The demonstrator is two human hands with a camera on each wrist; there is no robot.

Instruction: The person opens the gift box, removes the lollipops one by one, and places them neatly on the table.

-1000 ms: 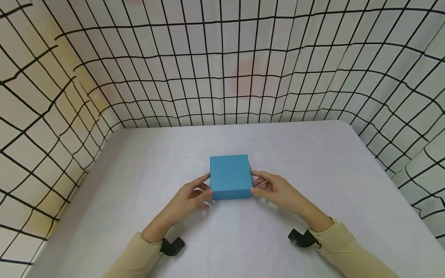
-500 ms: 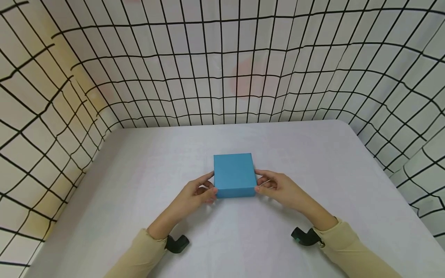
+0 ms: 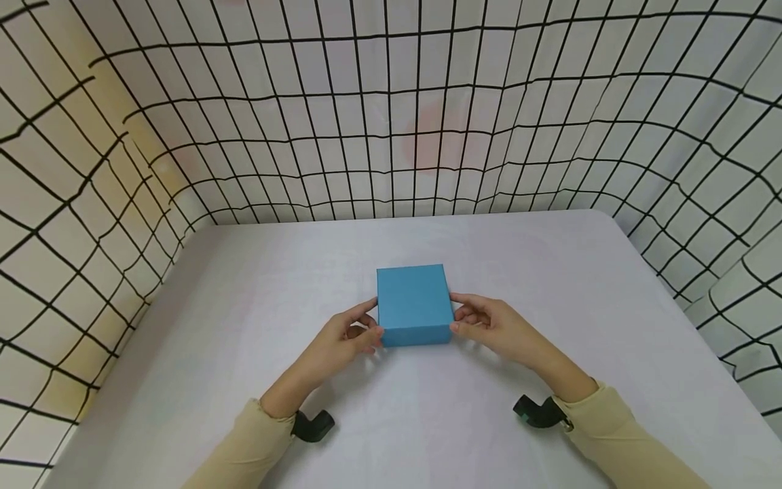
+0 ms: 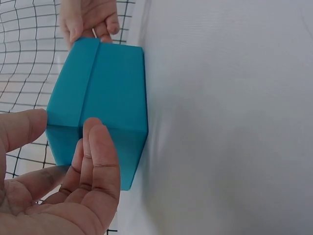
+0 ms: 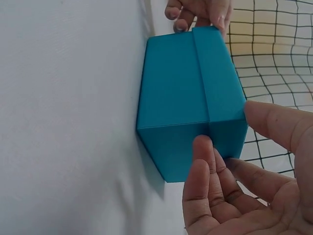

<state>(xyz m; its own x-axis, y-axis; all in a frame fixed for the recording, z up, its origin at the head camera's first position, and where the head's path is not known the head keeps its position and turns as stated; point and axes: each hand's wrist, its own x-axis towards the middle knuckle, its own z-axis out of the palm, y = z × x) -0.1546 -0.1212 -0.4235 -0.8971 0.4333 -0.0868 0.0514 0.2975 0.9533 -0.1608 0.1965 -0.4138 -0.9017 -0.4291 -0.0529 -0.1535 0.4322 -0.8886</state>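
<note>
A blue box (image 3: 415, 299) is sitting just right of the middle of the head frame, lying flat side up on a white tabletop (image 3: 269, 272). The left hand (image 3: 342, 341) is holding it from the left: its thumb is pressing at the near corner, its index finger is reaching along the side, and the grip is standing only partly closed, with the box's end between thumb and finger. The right hand (image 3: 497, 326) is mirroring this at the opposite end, thumb at the near right corner and index finger on the side, its grip likewise partly closed on the box.

Both wrist views are showing a seam running along the box, setting a lid (image 4: 73, 88) apart from a deeper base (image 4: 115, 93); the thumbs are touching the lid, while other fingers are lying close to the end faces (whether every fingertip is making contact, I cannot tell).

Beige sleeves (image 3: 244, 445) are coming in from the lower left and lower right of the head frame, a black device (image 3: 313, 426) protruding at each cuff. Across the top and both sides, black netting (image 3: 389, 92) is hanging before a pale backdrop (image 3: 374, 112).
</note>
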